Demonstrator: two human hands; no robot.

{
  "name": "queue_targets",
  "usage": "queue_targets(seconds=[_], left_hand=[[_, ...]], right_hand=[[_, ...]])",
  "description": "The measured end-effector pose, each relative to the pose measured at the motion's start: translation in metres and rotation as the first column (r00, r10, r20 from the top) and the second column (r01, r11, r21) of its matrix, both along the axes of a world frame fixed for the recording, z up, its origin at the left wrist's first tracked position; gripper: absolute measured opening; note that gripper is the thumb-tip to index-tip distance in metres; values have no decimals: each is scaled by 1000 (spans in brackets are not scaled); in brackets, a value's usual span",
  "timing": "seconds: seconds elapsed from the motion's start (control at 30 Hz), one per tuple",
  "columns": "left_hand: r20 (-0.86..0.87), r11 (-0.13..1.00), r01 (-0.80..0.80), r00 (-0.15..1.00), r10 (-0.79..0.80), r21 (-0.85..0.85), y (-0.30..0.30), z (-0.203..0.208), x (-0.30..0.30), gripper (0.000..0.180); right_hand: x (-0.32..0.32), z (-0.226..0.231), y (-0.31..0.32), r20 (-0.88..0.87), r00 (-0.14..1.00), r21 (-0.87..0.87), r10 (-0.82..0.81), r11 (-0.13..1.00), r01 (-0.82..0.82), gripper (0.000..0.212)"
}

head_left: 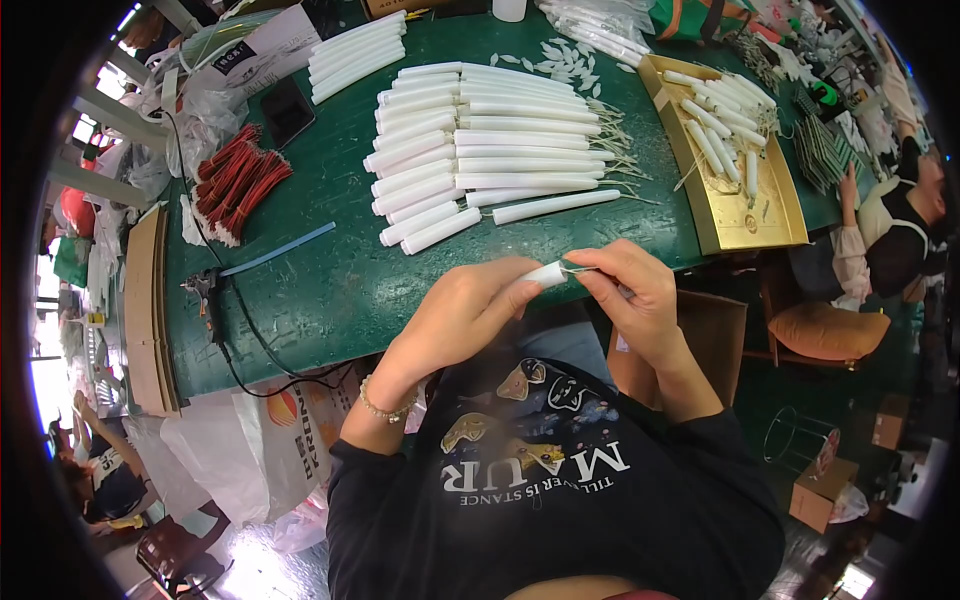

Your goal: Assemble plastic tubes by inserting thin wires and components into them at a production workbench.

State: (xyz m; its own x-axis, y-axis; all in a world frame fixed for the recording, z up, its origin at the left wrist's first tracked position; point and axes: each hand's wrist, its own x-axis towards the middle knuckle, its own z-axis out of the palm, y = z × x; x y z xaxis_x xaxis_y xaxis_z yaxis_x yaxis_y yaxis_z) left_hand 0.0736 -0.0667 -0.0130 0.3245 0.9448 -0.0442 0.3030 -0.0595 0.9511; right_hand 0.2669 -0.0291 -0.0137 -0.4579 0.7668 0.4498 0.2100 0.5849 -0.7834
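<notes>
My left hand [475, 305] is wrapped round a short visible stretch of a white candle-shaped tube [545, 276]; the rest of it is hidden in the palm. At the tube's right end, the fingertips of my right hand [630, 290] pinch thin pale wires [576, 269] that come out of it. Beyond my hands lie rows of similar white tubes [530, 138], side by side, with loose wires [625, 160] trailing from their right ends. One single tube [556, 206] lies at the near side of these rows.
On the green table [330, 300] a glue gun [205, 290] with a black cord lies left, near red-and-black wire bundles [240, 185] and a dark phone [287, 112]. A gold box [755, 225] of white tubes stands right. Small white flame-shaped pieces [570, 65] lie behind. Another person [890, 220] sits far right.
</notes>
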Motion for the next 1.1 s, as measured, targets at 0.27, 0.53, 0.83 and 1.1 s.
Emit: queue_targets(seconds=[0.27, 0.53, 0.83, 1.1], left_hand=[[-47, 997, 6, 999, -2, 71, 2, -3, -2, 20], [11, 992, 12, 1000, -14, 124, 0, -5, 1, 23], [-188, 865, -87, 961, 203, 494, -3, -3, 23, 22], [33, 877, -259, 962, 270, 404, -20, -17, 1, 21]], right_hand=[[2, 4, 0, -15, 1000, -112, 18, 994, -19, 14], [0, -1, -1, -44, 997, -198, 63, 978, -70, 14], [-14, -12, -25, -11, 988, -223, -154, 963, 148, 30], [0, -24, -2, -457, 776, -652, -434, 757, 39, 30]])
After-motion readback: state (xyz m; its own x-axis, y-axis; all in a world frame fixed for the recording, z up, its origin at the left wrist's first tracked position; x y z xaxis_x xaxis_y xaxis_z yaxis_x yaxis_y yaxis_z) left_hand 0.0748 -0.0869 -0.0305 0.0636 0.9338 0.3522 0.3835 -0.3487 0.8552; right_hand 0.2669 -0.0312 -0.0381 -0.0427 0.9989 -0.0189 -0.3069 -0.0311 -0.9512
